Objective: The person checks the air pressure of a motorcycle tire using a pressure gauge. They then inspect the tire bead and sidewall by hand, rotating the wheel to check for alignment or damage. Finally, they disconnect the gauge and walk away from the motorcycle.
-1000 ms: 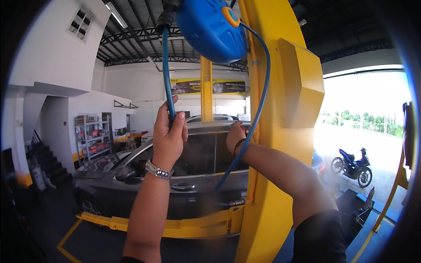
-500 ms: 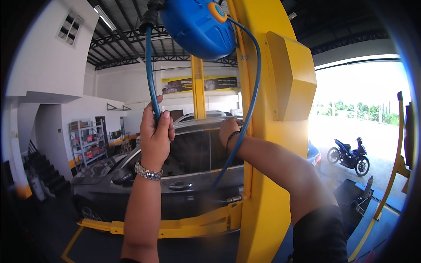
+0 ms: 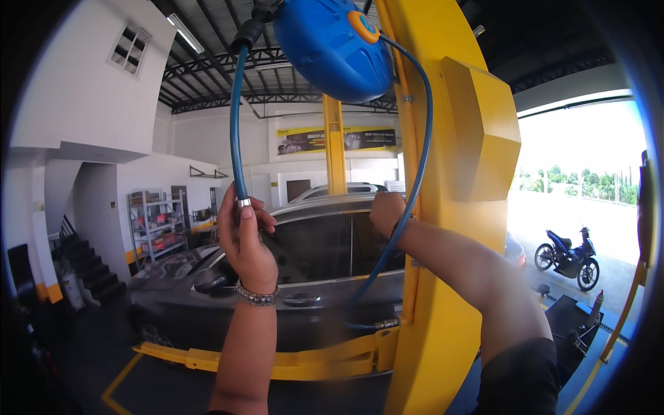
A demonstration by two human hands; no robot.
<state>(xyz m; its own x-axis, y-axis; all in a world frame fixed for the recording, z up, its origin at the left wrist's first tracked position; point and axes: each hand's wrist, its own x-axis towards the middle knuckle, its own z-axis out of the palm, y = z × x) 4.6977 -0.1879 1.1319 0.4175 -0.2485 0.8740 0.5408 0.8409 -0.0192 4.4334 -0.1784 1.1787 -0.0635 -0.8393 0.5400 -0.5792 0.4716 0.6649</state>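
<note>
Blue hose (image 3: 236, 124), metal fitting (image 3: 244, 203) partly covered, gripped by fingers of left hand (image 3: 250, 250), right hand (image 3: 387, 213) turned away, grip indiscernible, blue reel (image 3: 332, 59) cropped above.

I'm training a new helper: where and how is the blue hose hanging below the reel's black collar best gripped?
Probably at the silver fitting on its lower part, coming from below, thumb against fingers. The blue hose hangs nearly upright, and the fitting looks round and rigid. The left hand grips there, hiding what lies beneath.
</note>
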